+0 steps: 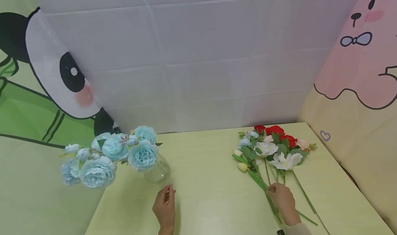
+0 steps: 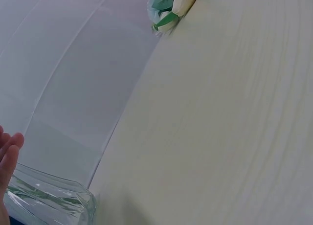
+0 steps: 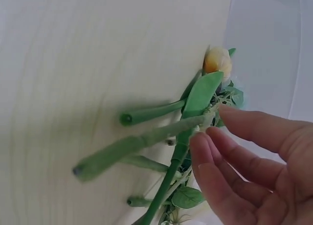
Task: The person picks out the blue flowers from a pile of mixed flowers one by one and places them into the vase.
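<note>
Artificial flowers lie in a pile on the right of the table: red blooms (image 1: 275,130), white blooms (image 1: 283,161) and pale yellow tulips (image 1: 242,166). My right hand (image 1: 283,201) is over their stems. In the right wrist view its thumb and fingertips pinch a green flower stem (image 3: 139,144), whose cut end points away from the hand; the bloom it belongs to cannot be told. My left hand (image 1: 165,207), fingers loosely bent and holding nothing, is in front of a clear glass vase (image 1: 159,171). Light blue peonies (image 1: 144,155) stand in the vase, leaning left.
The pale wooden table (image 1: 204,193) meets a white cloth backdrop (image 1: 204,73) at its back edge. Printed cartoon walls (image 1: 46,90) flank both sides. Several blue blooms reach past the table's left edge. Loose stems (image 1: 310,202) extend toward the front right.
</note>
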`<state>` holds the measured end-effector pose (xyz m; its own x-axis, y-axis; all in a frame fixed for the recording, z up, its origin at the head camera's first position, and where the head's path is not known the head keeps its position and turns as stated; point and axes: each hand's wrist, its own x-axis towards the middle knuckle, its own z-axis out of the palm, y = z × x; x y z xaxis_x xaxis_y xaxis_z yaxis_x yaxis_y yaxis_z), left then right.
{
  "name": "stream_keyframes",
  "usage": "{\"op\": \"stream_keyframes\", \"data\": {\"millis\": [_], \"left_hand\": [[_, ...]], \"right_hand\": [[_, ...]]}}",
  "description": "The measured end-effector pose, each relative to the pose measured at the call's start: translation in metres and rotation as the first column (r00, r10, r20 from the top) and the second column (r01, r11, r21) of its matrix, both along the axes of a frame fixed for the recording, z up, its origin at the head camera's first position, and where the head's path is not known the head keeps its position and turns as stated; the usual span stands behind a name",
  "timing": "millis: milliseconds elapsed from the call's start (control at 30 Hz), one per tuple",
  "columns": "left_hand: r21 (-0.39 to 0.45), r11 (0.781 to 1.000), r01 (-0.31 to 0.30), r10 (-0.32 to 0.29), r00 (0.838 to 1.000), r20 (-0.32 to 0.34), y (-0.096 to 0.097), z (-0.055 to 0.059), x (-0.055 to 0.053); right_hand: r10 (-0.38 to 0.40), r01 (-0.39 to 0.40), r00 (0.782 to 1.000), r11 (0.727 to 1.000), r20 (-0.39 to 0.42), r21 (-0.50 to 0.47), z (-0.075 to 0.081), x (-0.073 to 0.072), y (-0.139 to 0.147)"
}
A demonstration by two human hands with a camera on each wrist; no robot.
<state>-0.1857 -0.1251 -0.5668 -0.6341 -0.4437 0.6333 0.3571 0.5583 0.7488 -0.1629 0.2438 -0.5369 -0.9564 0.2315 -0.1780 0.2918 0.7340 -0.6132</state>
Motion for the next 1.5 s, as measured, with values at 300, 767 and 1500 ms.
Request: {"op": "stream_keyframes", "data": {"millis": [300, 767, 1500], "left_hand": [[-0.014, 1.000, 0.000, 0.000, 1.000, -0.017, 0.001, -0.001, 0.000], [-0.017, 1.000, 0.017, -0.018, 1.000, -0.016, 0.000, -0.004, 0.000], [-0.033, 0.999, 0.009, -0.010, 1.000, -0.025, 0.000, -0.004, 0.004]], "right_hand": [[-0.051, 0.052, 0.998, 0.998, 0.039, -0.020, -0.012, 0.002, 0.000], [-0.069, 0.069, 0.998, 0.997, -0.006, -0.044, -0.018, 0.002, -0.003], [-0.094, 0.080, 0.989, 0.989, -0.113, -0.122, -0.023, 0.004, -0.005]]}}
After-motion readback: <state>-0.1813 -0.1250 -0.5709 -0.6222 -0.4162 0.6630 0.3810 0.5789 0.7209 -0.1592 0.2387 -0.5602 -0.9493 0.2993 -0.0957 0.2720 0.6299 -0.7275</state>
